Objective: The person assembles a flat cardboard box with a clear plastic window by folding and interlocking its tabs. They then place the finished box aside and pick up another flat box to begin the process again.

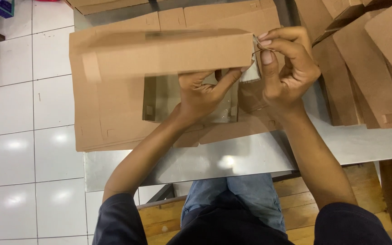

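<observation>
Carton: long brown cardboard box point(169, 54), half-folded, held up over the metal table point(232, 159), its right end between both hands
End flap: small pale flap point(252, 72) at the carton's right end, pinched and bent
Left hand: left hand point(203, 93) under the carton near its right end, fingers spread and curled up against the underside, thumb reaching toward the flap
Right hand: right hand point(286, 68) closed at the carton's right end, thumb and fingertips pinching the flap
Beneath: flat cardboard blank with a clear window point(114, 122) lying on the table, directly below the carton
Right side: stack of flat cardboard blanks point(368, 72), overlapping, well apart from the hands
Surroundings: white tiled floor point(23, 136) left of the table
</observation>
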